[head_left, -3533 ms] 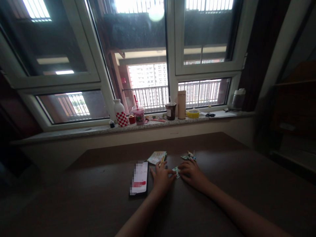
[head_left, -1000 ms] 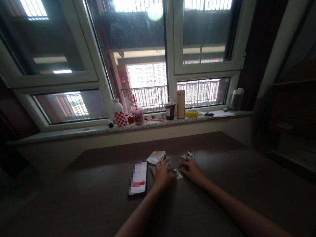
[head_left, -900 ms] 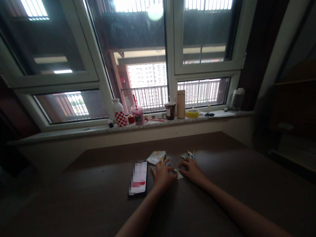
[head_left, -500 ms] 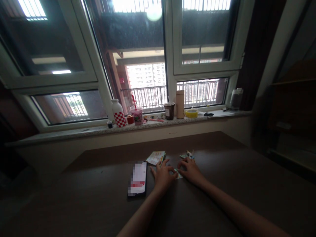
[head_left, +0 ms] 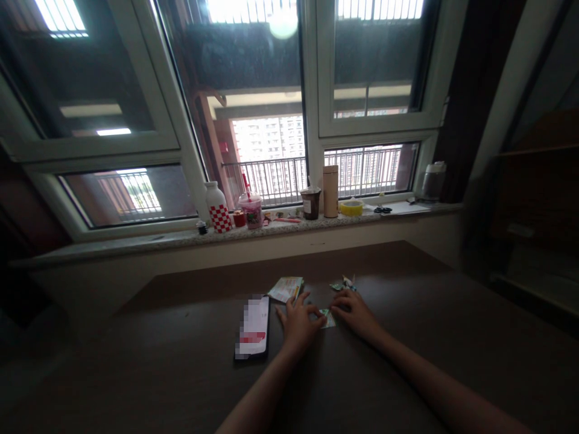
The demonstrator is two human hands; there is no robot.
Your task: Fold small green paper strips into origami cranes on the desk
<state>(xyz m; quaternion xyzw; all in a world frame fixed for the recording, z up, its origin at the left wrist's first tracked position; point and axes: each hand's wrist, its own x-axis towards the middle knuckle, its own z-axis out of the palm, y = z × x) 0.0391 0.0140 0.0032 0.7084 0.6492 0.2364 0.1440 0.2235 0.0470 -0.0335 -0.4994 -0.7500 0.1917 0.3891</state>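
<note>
From where I stand in the room, a person's two bare hands work close together over a dark brown tabletop. Between the fingers lies a small green-and-white patterned paper, flat or nearly so, its near edge showing just below the fingertips. The left hand has its thumb and forefinger curled in to a narrow gap at the paper's left side, while its other fingers spread away. The right hand is bent low, its thumb and forefinger drawn near each other at the paper's upper right corner. I cannot tell whether either hand pinches the sheet or only presses on it.

Just beyond the left fingers is a printed paper packet, pale with yellow and green edges. To the left of those fingers, near but apart, a smartphone lies face up with its screen lit and partly pixelated. Just past the right fingers sits a little heap of folded paper scraps, green, white and blue, partly hidden by the hand.

Well beyond both hands, a stone windowsill carries a red-and-white checked bottle, a pink drink cup with a red straw, a tan flask and a roll of yellow tape.
</note>
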